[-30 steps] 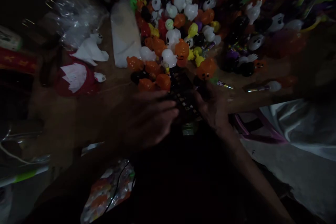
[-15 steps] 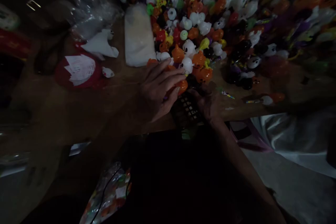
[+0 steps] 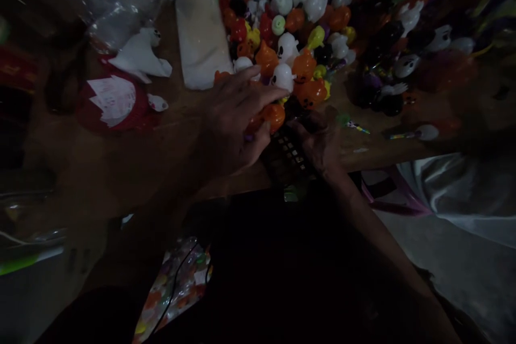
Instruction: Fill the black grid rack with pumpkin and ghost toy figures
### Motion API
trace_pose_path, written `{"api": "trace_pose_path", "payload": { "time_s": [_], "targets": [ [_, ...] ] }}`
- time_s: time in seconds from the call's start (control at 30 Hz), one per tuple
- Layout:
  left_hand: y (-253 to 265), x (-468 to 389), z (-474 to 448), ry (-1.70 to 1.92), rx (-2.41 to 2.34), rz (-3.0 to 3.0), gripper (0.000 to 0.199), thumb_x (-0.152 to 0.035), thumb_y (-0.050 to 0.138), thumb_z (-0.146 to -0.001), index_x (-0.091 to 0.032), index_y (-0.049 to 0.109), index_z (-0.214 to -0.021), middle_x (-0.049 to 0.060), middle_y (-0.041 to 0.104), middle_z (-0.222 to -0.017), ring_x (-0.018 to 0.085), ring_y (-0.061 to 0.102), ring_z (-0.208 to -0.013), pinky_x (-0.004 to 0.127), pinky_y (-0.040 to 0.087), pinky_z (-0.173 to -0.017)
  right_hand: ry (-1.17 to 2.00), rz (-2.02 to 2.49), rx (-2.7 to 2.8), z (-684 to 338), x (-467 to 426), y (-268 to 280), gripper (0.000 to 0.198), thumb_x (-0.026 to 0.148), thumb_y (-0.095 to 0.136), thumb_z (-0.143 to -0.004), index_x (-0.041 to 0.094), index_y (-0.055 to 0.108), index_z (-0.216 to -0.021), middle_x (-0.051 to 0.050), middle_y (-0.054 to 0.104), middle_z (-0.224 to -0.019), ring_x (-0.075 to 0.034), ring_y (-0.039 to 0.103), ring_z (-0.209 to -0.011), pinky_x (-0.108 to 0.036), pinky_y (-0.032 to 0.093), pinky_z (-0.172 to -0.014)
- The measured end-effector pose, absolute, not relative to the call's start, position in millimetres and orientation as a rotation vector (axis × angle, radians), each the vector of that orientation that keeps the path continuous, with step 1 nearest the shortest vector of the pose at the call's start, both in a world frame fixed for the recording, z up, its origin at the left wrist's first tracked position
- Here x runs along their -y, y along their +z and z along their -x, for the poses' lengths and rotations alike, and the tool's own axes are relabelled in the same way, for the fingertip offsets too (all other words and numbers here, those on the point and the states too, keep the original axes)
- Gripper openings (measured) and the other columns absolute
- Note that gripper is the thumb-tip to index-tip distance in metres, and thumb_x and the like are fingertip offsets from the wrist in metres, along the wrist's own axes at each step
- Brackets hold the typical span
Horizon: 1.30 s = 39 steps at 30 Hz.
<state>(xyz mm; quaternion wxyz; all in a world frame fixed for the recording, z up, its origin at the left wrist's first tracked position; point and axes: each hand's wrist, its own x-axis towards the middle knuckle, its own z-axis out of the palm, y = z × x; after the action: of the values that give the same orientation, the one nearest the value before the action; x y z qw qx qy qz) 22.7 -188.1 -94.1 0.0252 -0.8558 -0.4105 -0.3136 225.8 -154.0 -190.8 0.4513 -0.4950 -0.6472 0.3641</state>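
Note:
My left hand (image 3: 236, 118) is curled around a small orange pumpkin toy (image 3: 274, 116), thumb below it and index finger stretched across above. Purple bits show under that thumb. Beside it, my right hand (image 3: 316, 142) is closed at the right side of a dark basket with square holes (image 3: 290, 150) at the table's near edge; its fingertips are partly lost in shadow. Just beyond both hands lie a white ghost toy (image 3: 282, 78) and an orange pumpkin-faced toy (image 3: 310, 94), at the front of the heap.
A large heap of small coloured toys (image 3: 298, 19) covers the back of the wooden table (image 3: 133, 164). To the left are a white packet (image 3: 201, 35), clear plastic (image 3: 121, 5) and a red object with a white paper label (image 3: 115, 99). A bag of toys (image 3: 181, 279) hangs below.
The view has shifted, so the table and heap sit higher in the picture. My left hand keeps its grip on the pumpkin toy, and my right hand stays at the basket.

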Motion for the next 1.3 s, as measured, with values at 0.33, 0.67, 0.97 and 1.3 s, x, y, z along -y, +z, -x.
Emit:
{"api": "trace_pose_path", "payload": {
  "time_s": [0.33,0.67,0.97,1.3],
  "targets": [
    [-92.2,181.0,-12.3,-0.751,1.264,2.683,0.034,-0.028,0.064,-0.092,-0.013,0.066,-0.122,0.01,0.073,-0.117,0.03,0.059,-0.13,0.048,0.049,-0.111,0.954,1.273,1.675,-228.0,153.6,-186.2,0.014,0.041,0.069,-0.092,0.029,0.071,-0.096,-0.003,0.076,-0.102,-0.025,0.069,-0.097,-0.04,0.057,-0.092],
    [-98.0,175.6,-18.2,-0.829,1.232,2.637,0.026,-0.03,0.062,-0.095,-0.012,0.067,-0.113,0.01,0.075,-0.108,0.029,0.064,-0.119,0.047,0.053,-0.106,0.844,1.305,1.655,-223.9,153.6,-183.5,0.025,0.048,0.071,-0.089,0.024,0.072,-0.097,-0.005,0.077,-0.099,-0.025,0.069,-0.091,-0.038,0.056,-0.086],
    [-99.7,179.2,-26.1,-0.94,1.348,2.602,0.021,-0.028,0.058,-0.093,-0.022,0.067,-0.111,0.007,0.075,-0.109,0.029,0.063,-0.123,0.05,0.053,-0.108,0.868,1.124,1.803,-235.0,145.2,-186.1,0.025,0.047,0.066,-0.091,0.023,0.071,-0.091,-0.005,0.074,-0.09,-0.023,0.068,-0.083,-0.038,0.056,-0.081],
    [-104.5,178.6,-25.0,-1.017,1.331,2.609,0.024,-0.024,0.063,-0.089,-0.023,0.068,-0.112,0.007,0.074,-0.113,0.029,0.063,-0.126,0.049,0.052,-0.11,0.814,1.084,1.995,-237.3,144.0,-176.2,0.024,0.043,0.062,-0.094,0.021,0.072,-0.09,-0.006,0.074,-0.085,-0.023,0.069,-0.08,-0.033,0.056,-0.075]
  ]
}}
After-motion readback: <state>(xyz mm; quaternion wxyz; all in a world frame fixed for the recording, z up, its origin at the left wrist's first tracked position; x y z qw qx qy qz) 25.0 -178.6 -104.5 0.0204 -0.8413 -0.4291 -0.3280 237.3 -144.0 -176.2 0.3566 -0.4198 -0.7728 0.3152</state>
